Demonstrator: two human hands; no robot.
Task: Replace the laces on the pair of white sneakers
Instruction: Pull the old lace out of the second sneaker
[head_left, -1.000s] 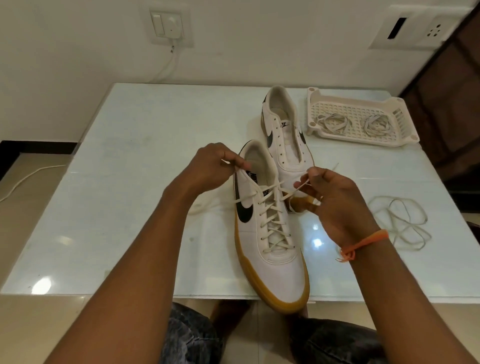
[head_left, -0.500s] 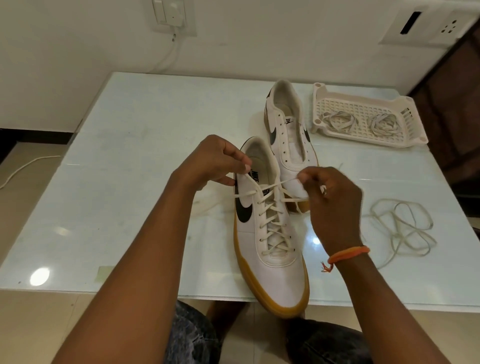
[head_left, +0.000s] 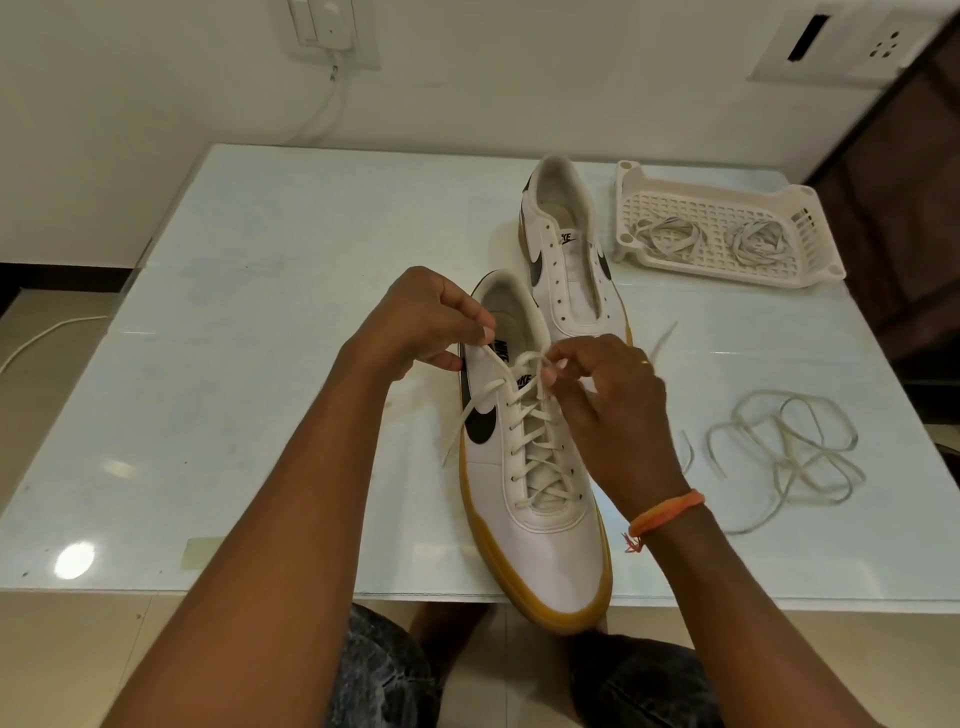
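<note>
Near sneaker: white sneaker (head_left: 540, 483) with gum sole and black swoosh, laced up, lying on the table (head_left: 260, 364) with its toe over the near edge, heel pointing far.
Lace: cream lace (head_left: 524, 415) threaded through all eyelets – both ends pulled up at the top of the tongue; one loose end trails down the left side of the shoe.
Left hand: left hand (head_left: 421, 322) above the shoe collar, fingers curled, pinching the left lace end between thumb and forefinger.
Right hand: right hand (head_left: 608, 395) just right of the tongue, fingertips pinching the other lace end close to the top eyelets; orange thread band (head_left: 667, 512) on the wrist, ring on one finger.
Far sneaker: second sneaker (head_left: 569, 254) unlaced, eyelets bare, lying just beyond and right of the near one – the two nearly touching.
Loose lace: tangled pale lace (head_left: 784, 457) on the table at the right, well apart from the shoes.
Basket: white plastic basket (head_left: 727, 197) at the far right of the table, holding two coiled laces (head_left: 670, 234).
Wall: switch plate (head_left: 332, 31) with cable at far left, socket plate (head_left: 852, 41) at far right.
Person: seated, dark patterned trousers (head_left: 384, 675) visible below the table edge.
</note>
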